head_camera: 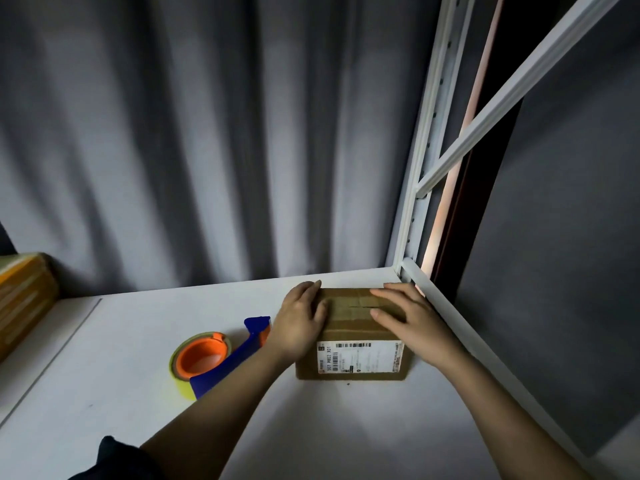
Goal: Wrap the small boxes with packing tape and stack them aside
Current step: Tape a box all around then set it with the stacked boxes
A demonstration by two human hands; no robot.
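A small brown cardboard box with a white shipping label on its near side stands on the white table, close to the right rear corner. My left hand lies on the box's left top edge, fingers fairly straight. My right hand rests flat on the right part of the top, fingers stretched across the taped seam. A blue tape dispenser with an orange core and a yellowish tape roll lies on the table just left of my left forearm.
A white metal shelf frame rises at the table's right rear corner, its rail running along the right edge. Grey curtains hang behind. At the far left edge sits a stack of brown taped boxes.
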